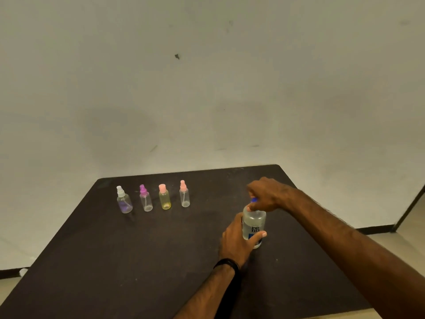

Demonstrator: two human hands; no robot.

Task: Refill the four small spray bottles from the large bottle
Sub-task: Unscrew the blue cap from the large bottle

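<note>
The large clear bottle (254, 223) with a white and blue label stands upright on the dark table (138, 249) at the right. My left hand (236, 241) wraps around its body. My right hand (266, 195) pinches its blue cap (253, 200) from above. Four small spray bottles stand in a row at the back left, all capped: a white-topped one (124, 200), a purple-topped one (145, 198), a yellow one with a pink cap (164, 197) and a clear one with a pink top (184, 194).
A plain pale wall rises behind the table. The table's right corner sits near a dark post (411, 207) and a light floor. A black band (226, 264) circles my left wrist.
</note>
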